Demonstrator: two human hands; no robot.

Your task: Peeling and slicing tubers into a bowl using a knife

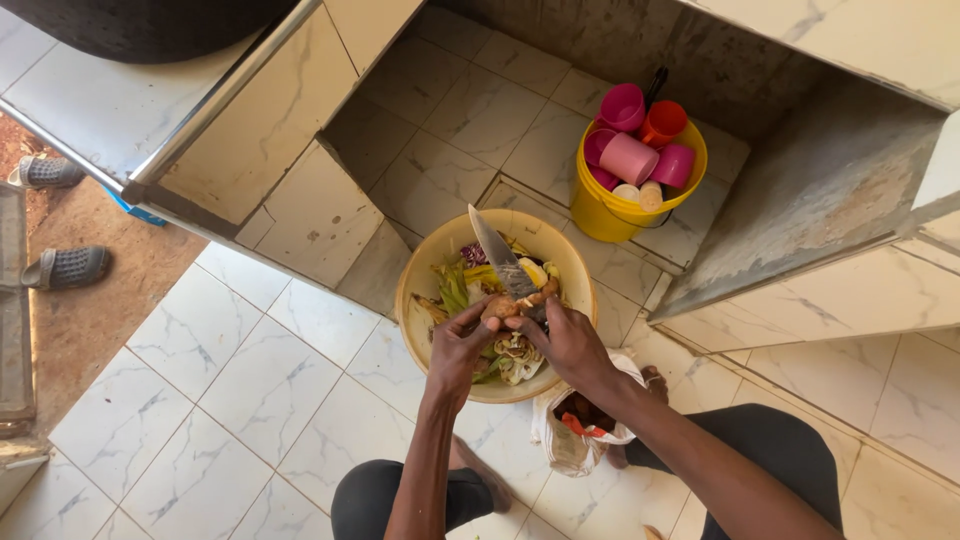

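My left hand holds a knobbly piece of ginger root over a wide cream bowl on the tiled floor. My right hand grips a kitchen knife by its handle, blade pointing away and up, its base against the ginger. The bowl holds vegetable scraps: green strips, pale peels, a bit of purple. Both hands meet above the bowl's near half.
A yellow bucket with pink and red plastic cups stands behind the bowl in a tiled recess. A white plastic bag with something red lies by my knees. Tiled ledges rise left and right. Two grey sandals lie on the dirt at far left.
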